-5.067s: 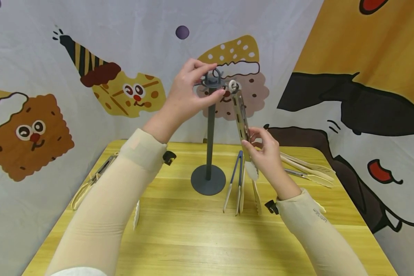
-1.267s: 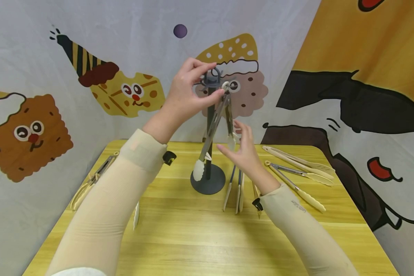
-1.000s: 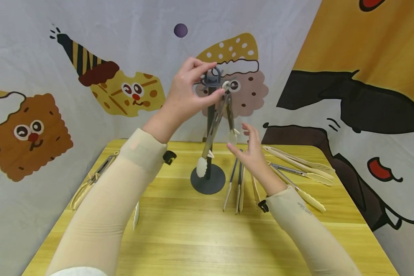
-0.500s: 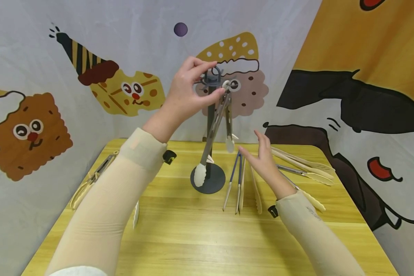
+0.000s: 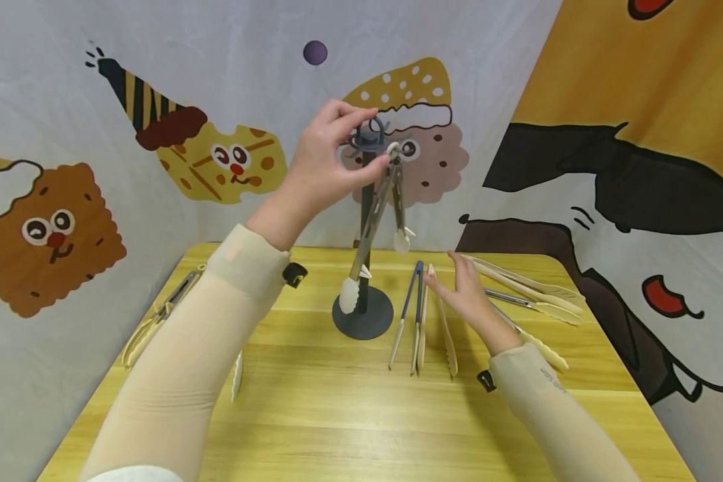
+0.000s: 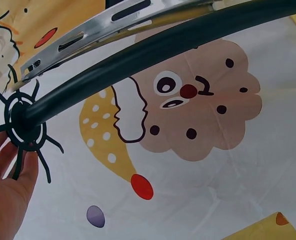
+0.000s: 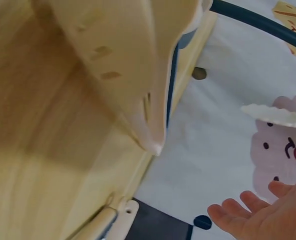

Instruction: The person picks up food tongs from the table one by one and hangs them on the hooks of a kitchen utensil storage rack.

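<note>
My left hand point(image 5: 331, 157) pinches the top loop of a dark grey hook stand point(image 5: 363, 318) between thumb and fingers. Thin hooks spread around that top, seen from below in the left wrist view. Metal tongs with white tips point(image 5: 370, 224) hang spread from a hook on the right side, one leg in front of the pole. Lower on the right, my right hand point(image 5: 466, 298) has its fingers extended and holds nothing. Its thumb is right by the top of beige tongs point(image 5: 448, 341), which loom large in the right wrist view. Blue-handled tongs point(image 5: 419, 308) stand beside them.
More tongs lie at the right of the wooden table point(image 5: 313, 422): an all-beige pair point(image 5: 536, 284) and metal ones with cream tips point(image 5: 557, 311). Metal tongs point(image 5: 163, 318) lie along the left edge. A white tong tip point(image 5: 237, 378) shows beside the left sleeve. A printed curtain point(image 5: 247, 60) hangs behind.
The white-tipped tongs, earlier in my right hand, now hang from the hook. My right hand has let go and moved down and right toward the beige tongs. My left hand stays put.
</note>
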`<state>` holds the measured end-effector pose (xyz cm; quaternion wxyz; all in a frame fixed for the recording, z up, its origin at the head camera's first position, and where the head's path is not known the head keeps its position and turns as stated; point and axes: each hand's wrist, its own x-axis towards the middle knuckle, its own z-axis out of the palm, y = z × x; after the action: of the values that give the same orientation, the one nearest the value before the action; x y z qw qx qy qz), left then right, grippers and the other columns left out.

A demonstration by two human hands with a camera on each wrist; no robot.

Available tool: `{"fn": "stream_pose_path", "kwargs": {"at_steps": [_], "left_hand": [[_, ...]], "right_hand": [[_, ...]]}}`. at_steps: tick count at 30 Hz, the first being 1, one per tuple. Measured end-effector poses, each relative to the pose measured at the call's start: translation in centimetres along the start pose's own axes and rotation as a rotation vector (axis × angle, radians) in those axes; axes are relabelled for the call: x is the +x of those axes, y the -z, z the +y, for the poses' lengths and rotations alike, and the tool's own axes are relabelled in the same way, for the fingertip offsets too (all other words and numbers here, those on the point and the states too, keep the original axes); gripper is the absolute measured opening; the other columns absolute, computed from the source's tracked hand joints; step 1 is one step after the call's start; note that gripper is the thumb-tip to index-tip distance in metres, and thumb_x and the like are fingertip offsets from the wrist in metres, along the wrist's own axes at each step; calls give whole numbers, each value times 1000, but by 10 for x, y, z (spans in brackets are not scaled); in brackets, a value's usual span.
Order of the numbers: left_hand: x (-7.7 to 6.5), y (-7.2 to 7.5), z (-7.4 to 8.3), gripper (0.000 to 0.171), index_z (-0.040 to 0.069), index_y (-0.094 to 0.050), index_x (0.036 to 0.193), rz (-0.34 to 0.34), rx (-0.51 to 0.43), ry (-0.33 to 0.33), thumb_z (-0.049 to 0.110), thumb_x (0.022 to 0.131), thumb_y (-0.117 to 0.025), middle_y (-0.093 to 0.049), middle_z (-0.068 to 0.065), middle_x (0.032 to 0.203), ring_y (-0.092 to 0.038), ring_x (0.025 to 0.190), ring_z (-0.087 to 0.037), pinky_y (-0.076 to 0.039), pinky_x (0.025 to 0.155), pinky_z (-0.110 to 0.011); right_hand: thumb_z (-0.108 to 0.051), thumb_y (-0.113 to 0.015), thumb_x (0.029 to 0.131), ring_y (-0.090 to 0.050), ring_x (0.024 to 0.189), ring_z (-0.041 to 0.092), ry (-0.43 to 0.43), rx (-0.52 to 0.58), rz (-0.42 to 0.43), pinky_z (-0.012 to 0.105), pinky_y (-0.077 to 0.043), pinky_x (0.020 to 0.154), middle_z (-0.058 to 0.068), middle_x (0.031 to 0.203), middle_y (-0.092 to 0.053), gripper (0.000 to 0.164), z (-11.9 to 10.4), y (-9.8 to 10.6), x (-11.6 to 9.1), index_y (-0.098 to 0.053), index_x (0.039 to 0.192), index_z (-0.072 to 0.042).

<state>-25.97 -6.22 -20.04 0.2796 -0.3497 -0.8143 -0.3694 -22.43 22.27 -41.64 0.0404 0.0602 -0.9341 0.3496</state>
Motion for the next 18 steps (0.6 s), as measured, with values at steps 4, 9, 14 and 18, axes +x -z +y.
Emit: {"fn": "stream_pose_path", "kwargs": {"at_steps": [4,9,14,18], "left_hand": [[-1,0,0,59,9,-54,133,-2,28,-22,34,82,-68,-50,-5,117,-49,105,-13,-42,93,-22],[-2,1,1,57,8,-53,134,-4,58,-38,32,84,-65,-50,-5,118,-47,103,-13,-41,89,-27],[-2,3,3,56,9,-52,135,-17,86,-39,30,84,-63,-51,-5,120,-46,102,-13,-40,86,-26],[-3,4,4,55,8,-51,136,-29,117,-56,26,85,-60,-51,-7,123,-47,105,-15,-39,87,-28]], "right_hand": [[-59,-53,88,-12,141,45,-40,-15,-37,66,-19,107,25,153,-13,90,7,-2,-1,-13,152,-8],[-64,-51,86,-13,140,47,-74,-26,-63,67,-20,105,25,155,-9,94,13,-5,-2,-12,152,-8],[-64,-50,86,-17,138,50,-97,-36,-86,68,-23,104,27,153,-11,95,18,-8,-4,-11,152,-8],[-67,-48,85,-19,136,51,-116,-65,-110,68,-24,103,29,152,-13,97,22,-13,-5,-11,152,-7]]}}
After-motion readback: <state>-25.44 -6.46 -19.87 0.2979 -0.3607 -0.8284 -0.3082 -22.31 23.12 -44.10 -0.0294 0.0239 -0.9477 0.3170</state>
